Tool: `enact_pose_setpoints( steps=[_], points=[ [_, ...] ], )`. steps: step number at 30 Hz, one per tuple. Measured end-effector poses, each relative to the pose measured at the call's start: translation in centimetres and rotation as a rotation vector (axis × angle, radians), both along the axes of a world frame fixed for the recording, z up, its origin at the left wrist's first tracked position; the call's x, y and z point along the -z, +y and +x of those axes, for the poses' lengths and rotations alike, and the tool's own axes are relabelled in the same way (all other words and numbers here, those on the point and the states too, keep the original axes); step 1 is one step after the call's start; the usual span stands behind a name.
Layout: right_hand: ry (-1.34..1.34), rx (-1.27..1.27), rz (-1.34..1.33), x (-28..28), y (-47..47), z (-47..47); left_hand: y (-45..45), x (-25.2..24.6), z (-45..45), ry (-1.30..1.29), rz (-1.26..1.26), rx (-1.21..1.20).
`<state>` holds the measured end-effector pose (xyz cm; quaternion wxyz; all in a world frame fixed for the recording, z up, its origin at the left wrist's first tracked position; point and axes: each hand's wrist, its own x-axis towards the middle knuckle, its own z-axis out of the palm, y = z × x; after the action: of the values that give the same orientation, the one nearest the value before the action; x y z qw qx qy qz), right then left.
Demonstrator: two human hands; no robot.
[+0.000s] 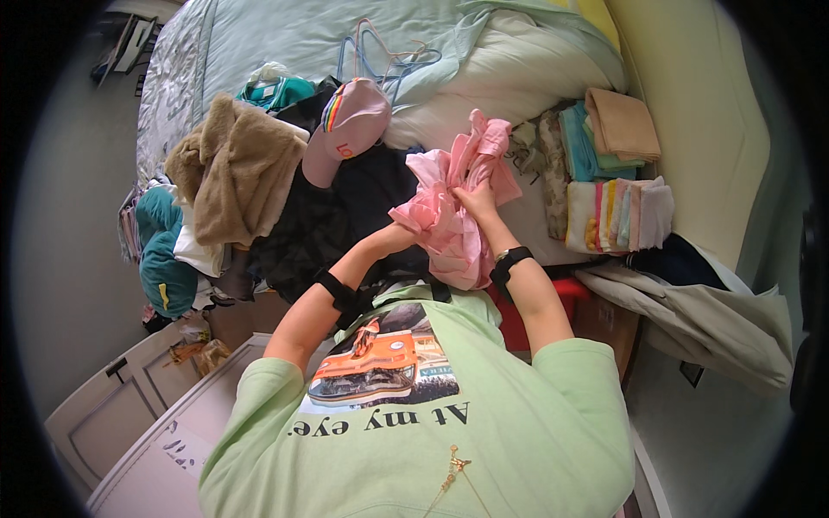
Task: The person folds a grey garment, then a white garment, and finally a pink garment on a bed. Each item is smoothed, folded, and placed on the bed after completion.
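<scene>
A crumpled pink cloth garment (453,220) is bunched up in front of my chest, over the edge of the bed. My right hand (478,199) grips its gathered upper folds, thumb on top. At the garment's left side, my left hand (396,238) holds the lower folds, its fingertips hidden by the fabric. Dark clothing (372,184) lies just beyond and to the left of my hands. On it rests a pale pink cap (359,120) with a rainbow stripe.
To the left are a folded brown plush item (239,168) and a teal stuffed item (162,249). Several clothes hangers (382,55) lie on the bedding (278,26). Folded towels (615,217) and other folded cloths (622,123) stand at the right, above a beige cloth (699,317).
</scene>
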<state>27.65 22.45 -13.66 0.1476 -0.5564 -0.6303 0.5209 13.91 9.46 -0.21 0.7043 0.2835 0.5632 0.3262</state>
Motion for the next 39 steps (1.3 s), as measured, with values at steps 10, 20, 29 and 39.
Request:
enact_pose_setpoints(
  steps=[10,20,29,39],
  points=[
    [0.095,0.308,-0.182,-0.5,1.2,3.6,-0.7,1.5,-0.9,0.065,-0.19,0.02],
    [0.465,0.506,-0.278,-2.9,-1.9,8.1,-1.6,0.9,-1.0,-0.038,-0.182,0.127],
    [0.648,0.523,-0.395,-9.2,-1.7,8.7,-0.9,-0.9,-3.3,-0.36,-0.386,-0.06],
    [0.673,0.434,-0.396,-14.9,-1.2,6.9,-1.8,2.9,-5.9,0.011,-0.295,-0.508]
  ],
)
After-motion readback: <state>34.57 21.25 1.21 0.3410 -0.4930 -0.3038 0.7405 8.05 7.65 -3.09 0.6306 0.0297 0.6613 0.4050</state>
